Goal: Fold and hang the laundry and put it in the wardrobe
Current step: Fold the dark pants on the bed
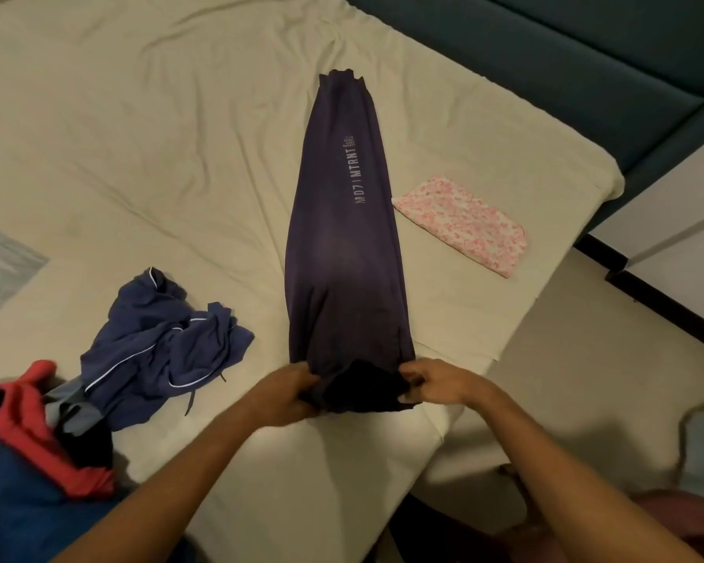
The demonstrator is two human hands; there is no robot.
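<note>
Purple trousers (342,245) laid lengthwise on the bed (139,136), halved leg over leg. Left hand (285,394) and right hand (435,384) each pinch a waistband corner at the near end. Floral cloth (462,225) lies folded beside them. Blue garment (159,351) and red-and-blue heap (29,436) unfolded. Nothing hung; wardrobe not seen.

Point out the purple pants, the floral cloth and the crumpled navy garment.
purple pants (342,245): head view, middle of the leg below the lettering.
floral cloth (462,223): head view, centre of the folded piece.
navy garment (159,351): head view, middle of the crumpled heap.
</note>
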